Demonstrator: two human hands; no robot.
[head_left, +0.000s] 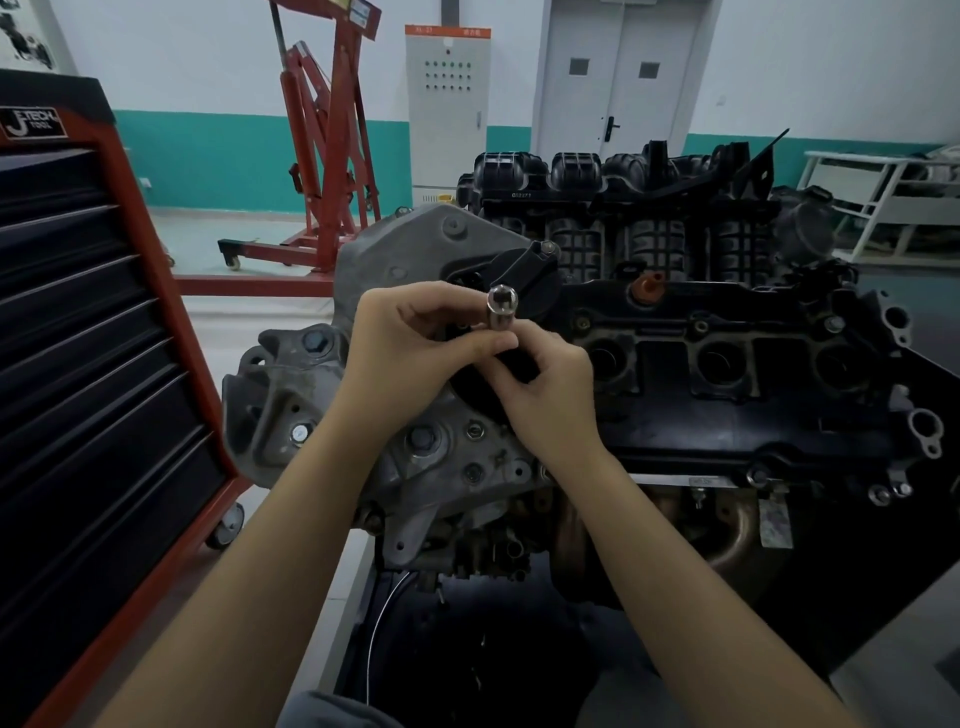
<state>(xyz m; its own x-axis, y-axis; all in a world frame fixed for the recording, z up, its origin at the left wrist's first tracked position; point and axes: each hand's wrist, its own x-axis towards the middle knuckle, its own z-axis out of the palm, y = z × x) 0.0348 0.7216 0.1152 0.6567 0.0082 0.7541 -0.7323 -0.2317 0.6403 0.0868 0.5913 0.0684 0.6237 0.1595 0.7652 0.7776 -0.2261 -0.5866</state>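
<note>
A shiny metal socket (502, 306) stands upright in front of me, its square drive hole facing the camera. My left hand (410, 353) pinches its lower part between thumb and fingers. My right hand (545, 384) curls round a black tool handle (519, 364) just below the socket, most of it hidden by the fingers. Both hands hover above the left end of a car engine (727, 364), over its grey timing cover (415, 249).
A red tool cabinet (104, 364) with black drawers stands close on the left. A red engine hoist (322, 156) is behind on the floor. Grey electrical cabinet (447, 104) and doors at the back wall. A white rack (883, 202) sits at far right.
</note>
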